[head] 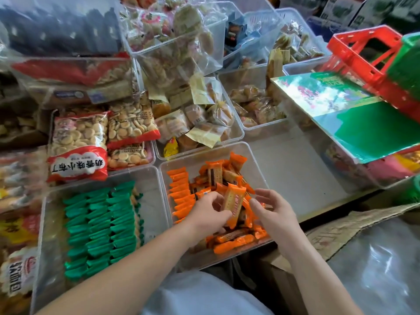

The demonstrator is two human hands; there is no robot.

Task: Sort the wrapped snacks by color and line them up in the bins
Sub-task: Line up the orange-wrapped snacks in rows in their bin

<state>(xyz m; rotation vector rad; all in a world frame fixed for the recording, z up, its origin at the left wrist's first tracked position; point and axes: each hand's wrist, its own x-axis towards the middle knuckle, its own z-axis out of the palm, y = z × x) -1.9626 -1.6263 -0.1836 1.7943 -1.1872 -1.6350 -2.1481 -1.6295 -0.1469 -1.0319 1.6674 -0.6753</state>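
A clear bin (254,164) holds orange wrapped snacks: a neat row (180,192) stands along its left wall and a loose pile (236,241) fills the rest. My left hand (210,213) pinches one orange snack (234,201), held upright over the pile. My right hand (271,211) hovers just right of that snack with its fingers curled toward the pile; whether it holds anything is hidden. To the left, another clear bin (48,223) holds green wrapped snacks (102,226) lined up in three rows.
Bags of small round biscuits (78,146) lie behind the green bin. Clear bins of wrapped cakes (197,119) stand further back. A green box (354,114) and red basket (372,55) sit at right. Cardboard (341,230) lies at the near right.
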